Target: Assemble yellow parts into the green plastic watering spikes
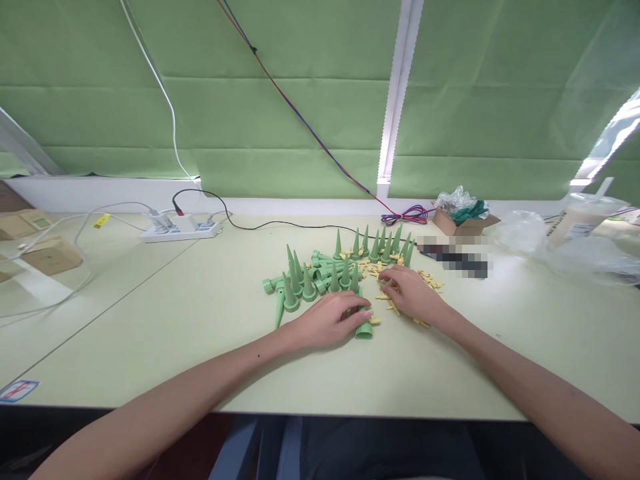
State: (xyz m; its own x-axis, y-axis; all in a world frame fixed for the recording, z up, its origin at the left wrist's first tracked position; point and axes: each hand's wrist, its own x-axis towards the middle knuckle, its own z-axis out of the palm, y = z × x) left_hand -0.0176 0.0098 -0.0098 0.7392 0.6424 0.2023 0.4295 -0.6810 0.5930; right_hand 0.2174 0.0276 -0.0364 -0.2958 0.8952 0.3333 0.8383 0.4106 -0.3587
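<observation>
Several green cones with round collars stand upright or lie in a heap (309,288) at the middle of the table. My left hand (334,319) is closed around a green cone piece (365,331) whose wide open end points toward me; a yellow piece (375,321) sticks out beside it. Right of the cones, small yellow pieces (429,280) are scattered on the tabletop. My right hand (406,291) rests over them with its fingers bent and pressed together at the tips; what they hold, if anything, is too small to make out.
A white power strip (183,230) with plugs and cables is at the back left, near cardboard boxes (50,255). Toward the back right are a small carton (461,225), coiled wires (407,215), a blurred dark object (457,259), and a drink cup (577,223) with plastic bags.
</observation>
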